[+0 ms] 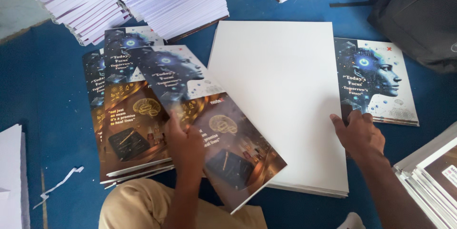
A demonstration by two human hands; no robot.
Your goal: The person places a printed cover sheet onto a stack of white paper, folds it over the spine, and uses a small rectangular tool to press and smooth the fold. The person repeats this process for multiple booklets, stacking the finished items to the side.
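We are pinching a glossy printed cover [223, 138], thin, floppy and likely slippery, near its lower edge at frame centre with our left hand [185, 145], while our right hand [360, 134] is pressing spread fingers on the white sheet stack [281, 95].

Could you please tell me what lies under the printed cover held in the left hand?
A stack of matching glossy printed covers and the white sheet pile's corner lie beneath; the blue floor there is hidden.

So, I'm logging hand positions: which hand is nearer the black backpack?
The right hand. It rests on the white sheet stack's right edge, below the black backpack; the left hand holds a printed cover farther left.
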